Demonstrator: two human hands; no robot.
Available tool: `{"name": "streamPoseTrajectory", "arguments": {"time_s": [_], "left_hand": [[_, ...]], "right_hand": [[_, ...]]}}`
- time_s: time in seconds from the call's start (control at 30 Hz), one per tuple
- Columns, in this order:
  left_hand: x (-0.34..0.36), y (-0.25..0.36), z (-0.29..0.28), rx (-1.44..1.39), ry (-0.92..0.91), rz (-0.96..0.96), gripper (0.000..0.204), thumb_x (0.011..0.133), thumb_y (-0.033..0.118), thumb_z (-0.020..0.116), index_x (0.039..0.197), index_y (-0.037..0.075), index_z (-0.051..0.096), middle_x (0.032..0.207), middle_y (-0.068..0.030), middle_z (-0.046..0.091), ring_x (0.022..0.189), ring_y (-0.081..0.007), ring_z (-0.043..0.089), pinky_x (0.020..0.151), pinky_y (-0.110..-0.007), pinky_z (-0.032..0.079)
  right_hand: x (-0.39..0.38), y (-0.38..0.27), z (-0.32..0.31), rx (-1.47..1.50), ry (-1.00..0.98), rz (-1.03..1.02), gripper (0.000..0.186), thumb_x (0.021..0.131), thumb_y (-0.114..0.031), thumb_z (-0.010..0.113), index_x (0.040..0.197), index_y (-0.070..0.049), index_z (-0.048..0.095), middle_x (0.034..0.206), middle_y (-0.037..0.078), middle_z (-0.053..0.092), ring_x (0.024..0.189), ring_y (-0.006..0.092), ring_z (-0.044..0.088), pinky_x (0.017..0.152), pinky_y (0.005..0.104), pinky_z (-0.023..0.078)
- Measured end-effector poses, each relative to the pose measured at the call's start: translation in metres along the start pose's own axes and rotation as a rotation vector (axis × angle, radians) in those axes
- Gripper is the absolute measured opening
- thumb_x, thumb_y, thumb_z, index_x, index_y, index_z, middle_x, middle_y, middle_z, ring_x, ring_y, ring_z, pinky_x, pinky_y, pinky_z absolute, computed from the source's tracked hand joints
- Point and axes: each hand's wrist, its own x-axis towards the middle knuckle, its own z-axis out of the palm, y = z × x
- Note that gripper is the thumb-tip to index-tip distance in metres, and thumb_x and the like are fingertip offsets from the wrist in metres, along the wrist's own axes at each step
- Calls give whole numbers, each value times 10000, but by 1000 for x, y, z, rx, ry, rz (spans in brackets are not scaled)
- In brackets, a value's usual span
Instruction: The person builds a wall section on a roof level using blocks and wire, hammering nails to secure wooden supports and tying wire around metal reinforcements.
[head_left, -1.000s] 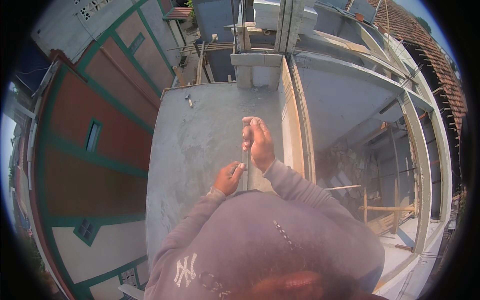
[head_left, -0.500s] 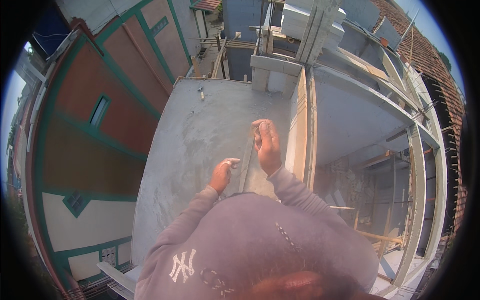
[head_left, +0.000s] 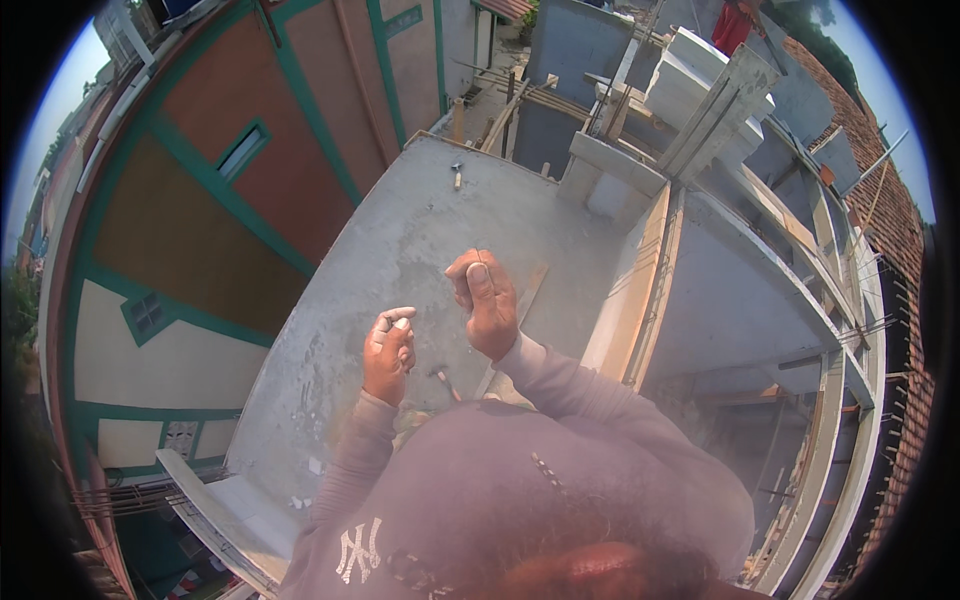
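Observation:
My right hand (head_left: 484, 308) is raised over the grey concrete slab (head_left: 360, 250) with thumb and fingertips pinched on what looks like a thin dark wire (head_left: 479, 256). Lower and to its left, my left hand (head_left: 388, 352) has its fingers curled toward the thumb; whether anything small is between them I cannot make out. A long straight board (head_left: 530, 293) lies on the slab beneath my right arm. A hammer-like tool (head_left: 449, 385) shows below my hands, partly hidden by my body. Another small tool with a pale handle (head_left: 457, 178) lies at the slab's far end.
A painted wall with green trim (head_left: 230, 210) is at left. Wooden formwork (head_left: 640, 290) edges the slab at right, beside a lower opening with concrete beams (head_left: 830, 440). White blocks (head_left: 685, 80), poles (head_left: 505, 120) and a person in red (head_left: 732, 25) are at the back.
Both hands have moved left, and the view has swung so the slab's far end sits further right. The person in red and the tool below my hands have come into view.

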Motion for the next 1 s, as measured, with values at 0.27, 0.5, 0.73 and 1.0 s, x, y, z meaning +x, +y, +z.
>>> {"name": "streamPoseTrajectory", "arguments": {"time_s": [0.27,0.5,0.73,1.0], "left_hand": [[-6,9,-64,132,-23,169,230,1070,215,640,1192,27,691,825,62,585,631,-1,413,543,-197,318],[-6,47,-112,221,-1,247,184,1047,208,695,1129,44,685,933,10,663,666,-9,449,567,-197,344],[0,72,-172,158,237,404,182,1059,177,674,1171,35,657,951,-12,662,649,-16,453,544,-205,359],[-24,150,-213,-137,529,699,241,1088,253,631,1225,55,621,1002,-11,632,600,-16,397,492,-203,325]], "right_hand": [[16,23,101,297,-256,176,385,1157,-371,419,1040,-64,622,832,-18,482,709,65,423,627,242,381],[50,38,160,359,-217,267,390,1155,-390,425,1081,-66,628,837,-2,515,727,88,512,691,263,498],[52,66,212,98,-328,286,362,1123,-344,527,1294,-47,644,1136,65,620,1032,167,606,935,335,533],[-10,153,222,-387,-1013,406,413,1076,-310,588,1400,-53,592,1350,184,600,1314,347,562,1157,473,429]]}}
